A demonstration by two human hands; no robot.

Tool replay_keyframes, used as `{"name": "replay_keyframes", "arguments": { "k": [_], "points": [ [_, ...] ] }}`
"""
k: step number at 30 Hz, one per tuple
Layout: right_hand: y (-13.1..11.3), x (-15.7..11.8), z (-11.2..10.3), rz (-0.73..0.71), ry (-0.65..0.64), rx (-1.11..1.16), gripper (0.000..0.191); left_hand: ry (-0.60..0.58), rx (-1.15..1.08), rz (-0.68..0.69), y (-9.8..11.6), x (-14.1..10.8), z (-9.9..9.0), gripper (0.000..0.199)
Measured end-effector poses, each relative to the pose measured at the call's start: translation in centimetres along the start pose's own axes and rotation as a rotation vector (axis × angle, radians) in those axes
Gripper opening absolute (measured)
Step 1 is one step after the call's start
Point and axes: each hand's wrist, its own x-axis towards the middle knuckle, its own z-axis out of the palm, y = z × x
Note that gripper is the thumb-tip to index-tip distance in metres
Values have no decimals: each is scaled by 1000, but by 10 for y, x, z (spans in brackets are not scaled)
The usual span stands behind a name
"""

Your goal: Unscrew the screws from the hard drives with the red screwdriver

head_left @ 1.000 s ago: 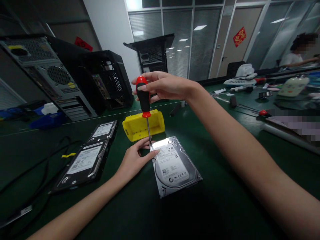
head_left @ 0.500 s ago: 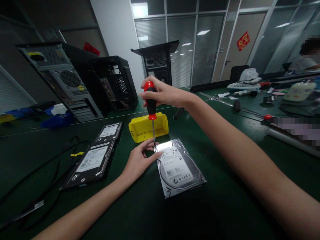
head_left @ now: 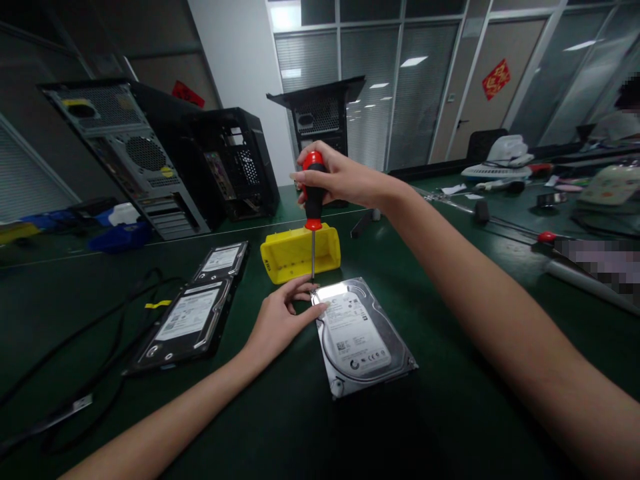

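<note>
A silver hard drive (head_left: 357, 333) with a white label lies flat on the dark green table. My right hand (head_left: 333, 175) is wrapped round the red and black handle of a screwdriver (head_left: 314, 197), held upright with its shaft down at the drive's far left corner. The tip is too small to make out. My left hand (head_left: 287, 313) grips the left edge of the drive near that corner, its thumb on top of the label. Just behind stands a yellow bin (head_left: 300, 257) with several small dark pieces in it.
Two more hard drives (head_left: 190, 317) lie at the left beside black cables (head_left: 117, 333). Computer cases (head_left: 150, 160) stand at the back left, another (head_left: 320, 120) behind my right hand. Tools and a white device (head_left: 500, 163) lie at the right. A person sits far right.
The screwdriver in my right hand has risen slightly and shifted a little towards the drive's far edge. My left hand keeps its place on the drive. The whole view has shifted slightly.
</note>
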Motion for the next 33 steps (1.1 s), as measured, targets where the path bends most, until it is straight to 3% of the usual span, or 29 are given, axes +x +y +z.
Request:
{"name": "replay_keyframes", "arguments": {
  "k": [33],
  "points": [
    [3,2,8,-4,-47,35,21,-6,-29,-31,-5,1,0,58]
  ]
}}
